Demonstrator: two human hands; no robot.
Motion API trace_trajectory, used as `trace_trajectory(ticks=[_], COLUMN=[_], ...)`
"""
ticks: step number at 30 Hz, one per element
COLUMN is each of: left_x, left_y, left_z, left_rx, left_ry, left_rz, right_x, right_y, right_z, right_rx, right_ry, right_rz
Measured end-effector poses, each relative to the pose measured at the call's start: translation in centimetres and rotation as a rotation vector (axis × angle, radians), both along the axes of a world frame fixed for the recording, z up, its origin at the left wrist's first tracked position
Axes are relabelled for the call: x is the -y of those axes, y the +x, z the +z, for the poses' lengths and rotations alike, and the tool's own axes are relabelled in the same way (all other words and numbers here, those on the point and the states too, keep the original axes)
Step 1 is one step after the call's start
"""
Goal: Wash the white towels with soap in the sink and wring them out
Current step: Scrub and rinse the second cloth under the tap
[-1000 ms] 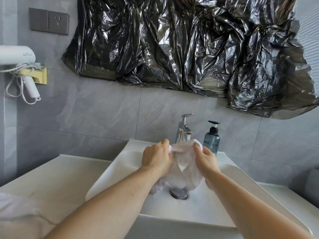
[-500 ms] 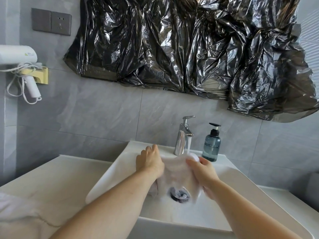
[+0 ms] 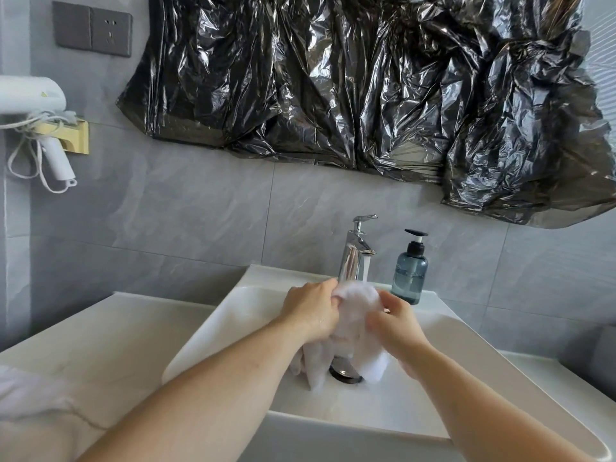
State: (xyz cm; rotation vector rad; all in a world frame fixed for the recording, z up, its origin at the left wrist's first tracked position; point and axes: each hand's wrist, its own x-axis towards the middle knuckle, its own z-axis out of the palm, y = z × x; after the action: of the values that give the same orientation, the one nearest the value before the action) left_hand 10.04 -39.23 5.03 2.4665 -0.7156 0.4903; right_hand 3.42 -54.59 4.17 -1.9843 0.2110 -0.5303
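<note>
both hands scrub a towel under the running tap

grey tiled wall (image 3: 206,211) rises behind a pale stone worktop (image 3: 110,331) that carries a white rectangular ceramic sink (image 3: 466,341). crinkled black plastic sheeting (image 3: 366,81) hangs above it. over the sink's dark metal drain (image 3: 345,375), the left hand (image 3: 311,310) and right hand (image 3: 396,323) each have a grip closed around a wet white cloth towel (image 3: 353,325), bunched between them, its ends drooping into the basin. water runs from the chrome tap (image 3: 355,255) onto the towel. a blue-grey pump soap bottle (image 3: 409,271) stands just beside the tap.
</note>
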Motion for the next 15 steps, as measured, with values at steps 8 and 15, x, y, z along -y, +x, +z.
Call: trace_trajectory(ticks=[8, 15], left_x=[-0.3, -1.2], left_y=[0.2, 0.6], left_z=[0.8, 0.0], left_rx=[0.046, -0.145], left_ry=[-0.215, -0.087], left_rz=[0.219, 0.265], right_x=[1.3, 0.8], right_y=[1.0, 0.7], right_z=[-1.2, -0.3], right_rx=[-0.123, 0.168], right_ry=[-0.141, -0.072], right_rz=[-0.207, -0.197])
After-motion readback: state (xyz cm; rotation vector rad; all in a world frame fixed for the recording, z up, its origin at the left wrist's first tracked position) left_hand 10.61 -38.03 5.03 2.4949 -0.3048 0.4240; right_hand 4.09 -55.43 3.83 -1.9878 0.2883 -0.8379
